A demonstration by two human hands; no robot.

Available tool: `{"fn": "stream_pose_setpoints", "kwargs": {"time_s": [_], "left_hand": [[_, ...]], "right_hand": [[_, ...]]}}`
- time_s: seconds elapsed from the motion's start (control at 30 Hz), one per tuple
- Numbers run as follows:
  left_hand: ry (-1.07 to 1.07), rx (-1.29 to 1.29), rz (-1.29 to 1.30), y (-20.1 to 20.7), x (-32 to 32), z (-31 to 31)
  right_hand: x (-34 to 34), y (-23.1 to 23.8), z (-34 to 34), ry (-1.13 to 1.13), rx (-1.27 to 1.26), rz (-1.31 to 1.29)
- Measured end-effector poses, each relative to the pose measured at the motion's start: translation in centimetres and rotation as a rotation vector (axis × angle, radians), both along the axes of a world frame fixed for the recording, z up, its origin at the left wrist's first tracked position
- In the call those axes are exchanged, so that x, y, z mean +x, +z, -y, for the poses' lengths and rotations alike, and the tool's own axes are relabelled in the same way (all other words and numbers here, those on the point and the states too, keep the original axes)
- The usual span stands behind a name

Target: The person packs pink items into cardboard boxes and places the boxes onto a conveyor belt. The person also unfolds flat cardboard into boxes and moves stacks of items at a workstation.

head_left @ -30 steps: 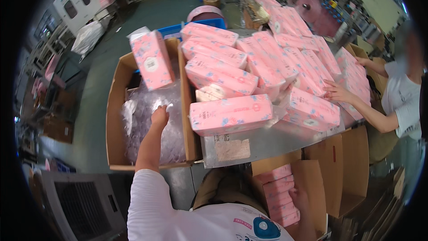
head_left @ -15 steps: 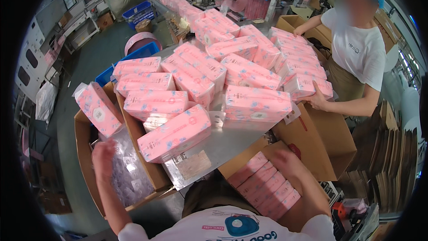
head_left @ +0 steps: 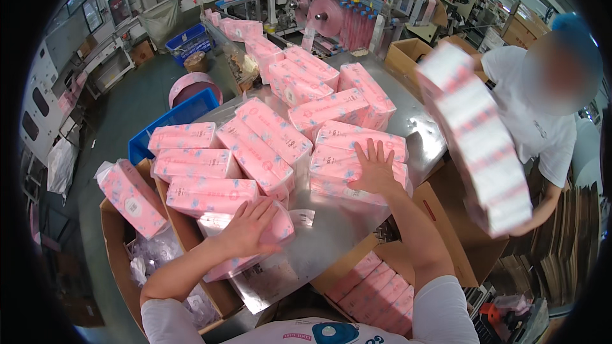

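My left hand lies with fingers stretched over a pink tissue pack at the near edge of the metal table. Spread open, my right hand rests on top of a pink tissue pack in a small group right of the middle. Several more tissue packs lie between and beyond my hands. Below my right forearm, a cardboard carton holds a row of packs.
At right, a person in a blue cap holds a blurred row of packs over an open carton. A left-hand box holds clear plastic bags, with one pack leaning on it. Flattened cardboard stands at right.
My left hand has moved from the box of plastic onto a pack. My right hand has left the carton for the packs on the table. The other person has lifted a row off the table.
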State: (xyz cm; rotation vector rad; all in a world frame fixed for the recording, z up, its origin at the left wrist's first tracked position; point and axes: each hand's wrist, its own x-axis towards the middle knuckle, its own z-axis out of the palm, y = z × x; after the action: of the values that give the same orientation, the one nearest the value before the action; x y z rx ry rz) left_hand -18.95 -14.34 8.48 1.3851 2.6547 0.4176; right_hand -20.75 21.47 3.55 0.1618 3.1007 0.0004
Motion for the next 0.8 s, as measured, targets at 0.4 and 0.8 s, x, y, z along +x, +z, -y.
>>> {"fn": "stream_pose_setpoints", "kwargs": {"time_s": [0.4, 0.8], "left_hand": [[0.257, 0.318, 0.091, -2.2, -30.7, -13.1], [0.203, 0.107, -0.032, -7.4, -36.6, -21.0]], "right_hand": [[-4.0, 0.1, -0.5, -0.584, -0.017, -0.003], [-11.2, 2.2, -7.0, -0.679, 0.015, 0.220]]}}
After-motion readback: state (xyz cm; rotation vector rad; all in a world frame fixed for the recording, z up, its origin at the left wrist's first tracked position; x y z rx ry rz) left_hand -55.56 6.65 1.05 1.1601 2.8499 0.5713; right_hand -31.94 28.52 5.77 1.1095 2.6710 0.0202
